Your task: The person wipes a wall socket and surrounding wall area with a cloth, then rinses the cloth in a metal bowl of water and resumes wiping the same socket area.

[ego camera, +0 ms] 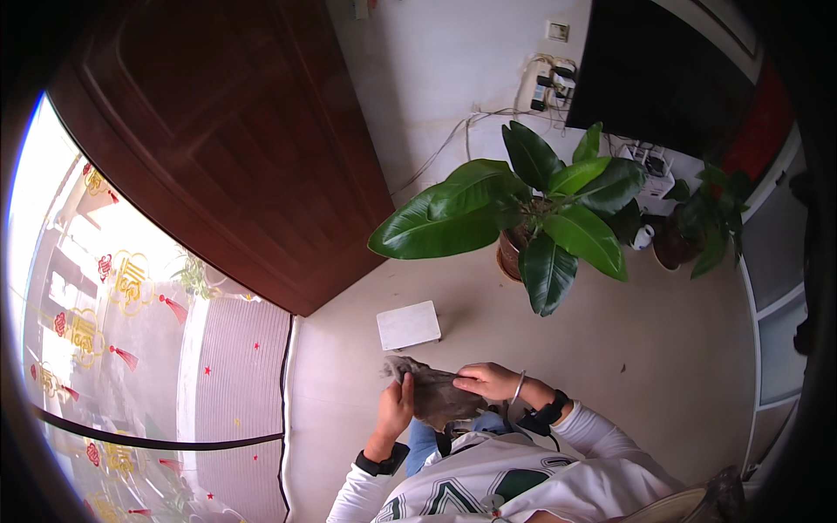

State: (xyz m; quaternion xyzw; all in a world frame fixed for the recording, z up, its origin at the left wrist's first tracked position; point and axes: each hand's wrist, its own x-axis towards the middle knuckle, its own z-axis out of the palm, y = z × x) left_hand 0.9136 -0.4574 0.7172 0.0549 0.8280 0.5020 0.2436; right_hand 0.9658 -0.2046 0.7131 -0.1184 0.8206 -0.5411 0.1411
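A greyish-brown cloth point(444, 400), with ragged edges and darker patches, hangs spread in front of my waist. My left hand point(396, 406) grips its left end, the thumb lying on top. On the right, my right hand point(489, 380) pinches the upper right part between thumb and fingers. The underside of the cloth and the fingertips behind it are hidden. Just beyond the cloth, a small white-topped stool point(409, 325) stands on the tiled floor.
A large potted plant point(556, 216) with broad leaves spreads ahead to the right. The brown door point(248, 150) stands at the left, beside a transparent door curtain point(131, 366). A television point(660, 72), cables and a second potted plant point(680, 235) line the far right.
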